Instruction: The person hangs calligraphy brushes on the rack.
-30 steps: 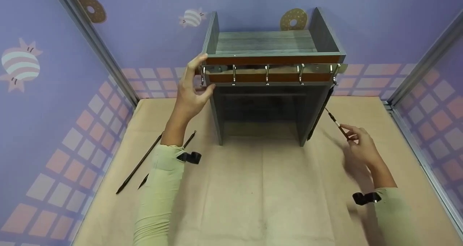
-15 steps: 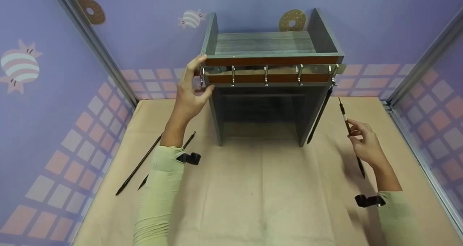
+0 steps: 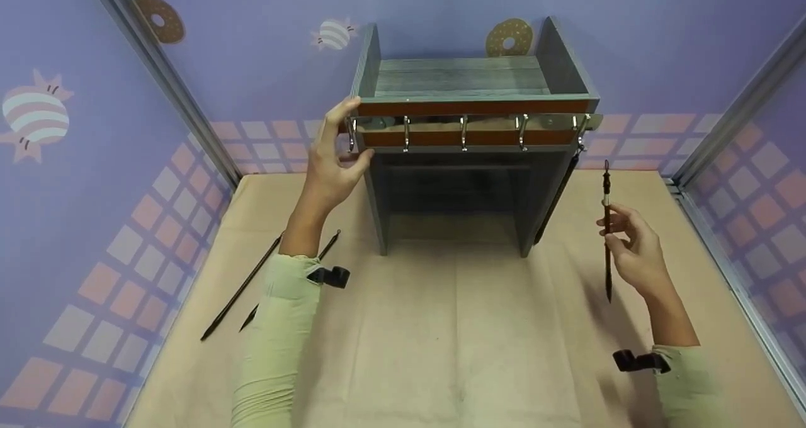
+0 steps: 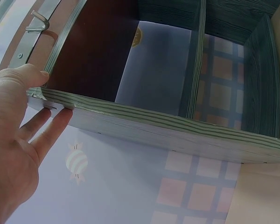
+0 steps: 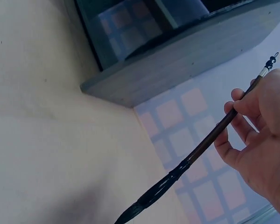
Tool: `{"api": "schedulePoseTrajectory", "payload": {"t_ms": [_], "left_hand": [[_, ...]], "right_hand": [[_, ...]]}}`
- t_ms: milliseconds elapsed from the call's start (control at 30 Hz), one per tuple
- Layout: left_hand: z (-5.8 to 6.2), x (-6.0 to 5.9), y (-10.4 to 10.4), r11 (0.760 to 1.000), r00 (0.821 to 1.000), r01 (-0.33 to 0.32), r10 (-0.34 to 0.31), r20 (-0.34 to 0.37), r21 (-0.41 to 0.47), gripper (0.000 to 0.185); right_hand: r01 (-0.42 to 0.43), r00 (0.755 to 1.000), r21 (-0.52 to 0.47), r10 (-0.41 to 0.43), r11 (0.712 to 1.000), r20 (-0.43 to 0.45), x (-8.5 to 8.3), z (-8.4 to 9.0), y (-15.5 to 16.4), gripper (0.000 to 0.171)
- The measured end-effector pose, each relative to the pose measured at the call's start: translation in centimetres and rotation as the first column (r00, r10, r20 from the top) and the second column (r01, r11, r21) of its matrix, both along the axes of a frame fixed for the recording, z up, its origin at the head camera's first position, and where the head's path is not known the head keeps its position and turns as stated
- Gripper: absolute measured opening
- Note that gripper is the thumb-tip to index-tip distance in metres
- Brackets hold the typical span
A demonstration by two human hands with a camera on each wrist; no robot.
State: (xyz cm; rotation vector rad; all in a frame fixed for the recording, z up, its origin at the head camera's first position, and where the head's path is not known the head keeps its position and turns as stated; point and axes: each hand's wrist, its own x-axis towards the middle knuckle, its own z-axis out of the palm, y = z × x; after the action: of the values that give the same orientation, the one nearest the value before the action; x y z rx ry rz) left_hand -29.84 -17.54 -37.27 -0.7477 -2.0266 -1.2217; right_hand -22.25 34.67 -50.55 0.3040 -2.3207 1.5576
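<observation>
In the head view my right hand (image 3: pixel 636 252) pinches a calligraphy brush (image 3: pixel 607 226) by its dark handle, to the right of a grey wooden shelf (image 3: pixel 456 75). The brush stands nearly upright, hanging loop at the top and dark bristles down, as the right wrist view also shows of the brush (image 5: pixel 210 137). My left hand (image 3: pixel 334 157) grips the shelf's left upright at its front, thumb on the front side and fingers against the outer face in the left wrist view. Across the shelf front runs a metal hook rail (image 3: pixel 434 123). Another brush (image 3: pixel 557 201) hangs from its rightmost hook.
Two more brushes lie on the beige cloth (image 3: pixel 415 352) at the left: one brush (image 3: pixel 242 286) in full view, the other brush (image 3: pixel 250 316) partly under my left forearm. Patterned purple walls (image 3: pixel 252 50) with metal corner posts enclose the table on three sides.
The brush in my right hand has swung from leaning toward the shelf to nearly upright, its loop farther right and away from the hooks. My left hand keeps its place on the shelf.
</observation>
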Motion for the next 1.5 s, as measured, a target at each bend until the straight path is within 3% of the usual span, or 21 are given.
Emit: {"api": "schedulePoseTrajectory", "payload": {"t_ms": [367, 533, 767, 1067, 1267, 1500], "left_hand": [[0.0, 0.3, 0.0, 0.999, 1.000, 0.001, -0.001, 0.008, -0.032, 0.069], [0.0, 0.2, 0.0, 1.000, 1.000, 0.001, -0.001, 0.014, -0.019, 0.070], [0.0, 0.2, 0.1, 1.000, 1.000, 0.009, -0.009, 0.019, -0.001, 0.071], [0.1, 0.2, 0.1, 1.000, 0.999, 0.013, -0.013, 0.032, 0.005, 0.071], [0.1, 0.3, 0.1, 1.000, 0.999, 0.009, -0.009, 0.050, -0.003, 0.071], [0.1, 0.2, 0.1, 1.000, 1.000, -0.002, 0.002, 0.014, -0.011, 0.071]], "right_hand": [[-0.058, 0.990, -0.132, 0.041, 0.989, -0.132, 1.2, 1.3, -2.3, 0.054], [-0.136, 0.970, -0.226, 0.084, 0.964, -0.227, 1.5, 1.1, -3.4, 0.055], [-0.200, 0.939, -0.237, 0.117, 0.951, -0.323, 2.2, 1.6, -5.5, 0.056], [-0.163, 0.945, -0.168, 0.105, 0.972, -0.309, 2.1, 1.7, -7.8, 0.053], [-0.186, 0.940, -0.143, 0.134, 0.972, -0.313, 1.9, 1.9, -9.4, 0.050], [-0.203, 0.940, -0.133, 0.155, 0.970, -0.303, 1.6, 2.4, -11.4, 0.049]]}}
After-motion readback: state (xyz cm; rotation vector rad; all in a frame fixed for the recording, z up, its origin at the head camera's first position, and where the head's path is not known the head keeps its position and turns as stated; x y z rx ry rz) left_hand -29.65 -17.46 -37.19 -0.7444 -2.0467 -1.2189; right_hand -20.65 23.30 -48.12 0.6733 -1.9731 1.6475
